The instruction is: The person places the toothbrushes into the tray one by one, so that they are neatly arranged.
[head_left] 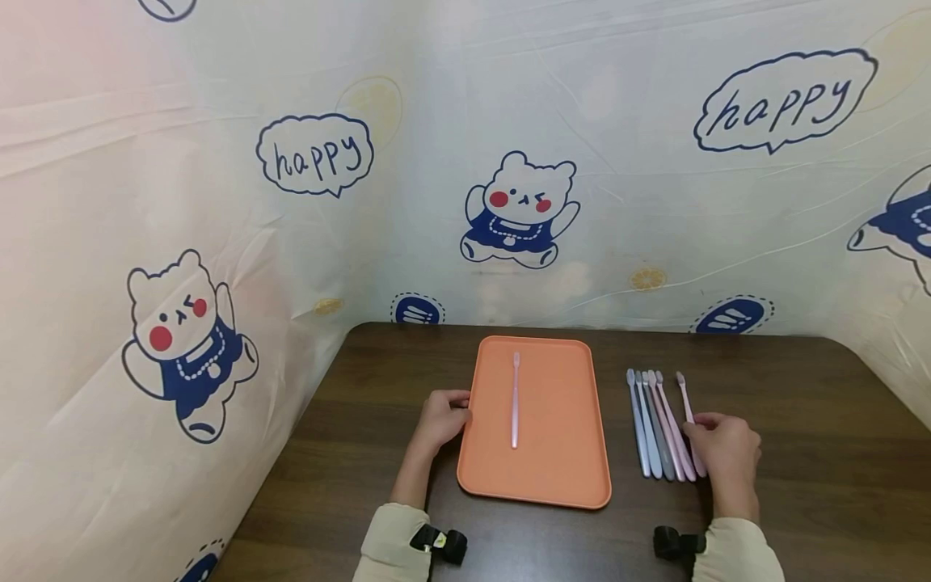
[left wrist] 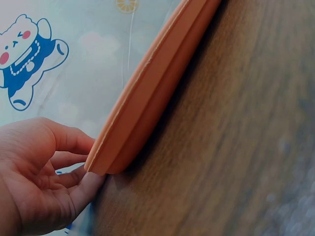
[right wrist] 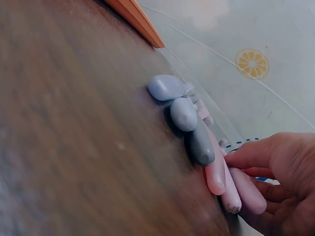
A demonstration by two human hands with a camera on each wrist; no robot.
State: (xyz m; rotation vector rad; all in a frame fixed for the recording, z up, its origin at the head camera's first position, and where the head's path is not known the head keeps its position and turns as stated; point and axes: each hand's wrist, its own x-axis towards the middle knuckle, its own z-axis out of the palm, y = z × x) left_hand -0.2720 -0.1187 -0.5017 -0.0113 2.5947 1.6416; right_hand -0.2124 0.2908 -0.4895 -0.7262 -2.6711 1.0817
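holding the left edge of the orange tray (head_left: 560, 436) with our left hand (head_left: 442, 416), we are pinching with our right hand (head_left: 727, 453) the handle of the outermost pink toothbrush (head_left: 685, 398), at the right end of the row; whether it is touching the bench, we cannot tell. five other toothbrushes (head_left: 659, 432), blue, grey and pink, are lying side by side next to it, and one pale toothbrush (head_left: 515, 404) is lying lengthwise on the tray.

we are judging that the step in hand is the taking of this single toothbrush, and that the next move is calling for a gentle lift, so that we are not disturbing its neighbours, while the left hand is only steadying the tray.

below, the bench (head_left: 531, 537) is showing dark wood grain and rounded far corners. behind and at the sides, a pale cloth (head_left: 422, 226) is hanging, wrinkling a little, and bear drawings (head_left: 509, 234) and "happy" clouds (head_left: 315, 155) are decorating it.
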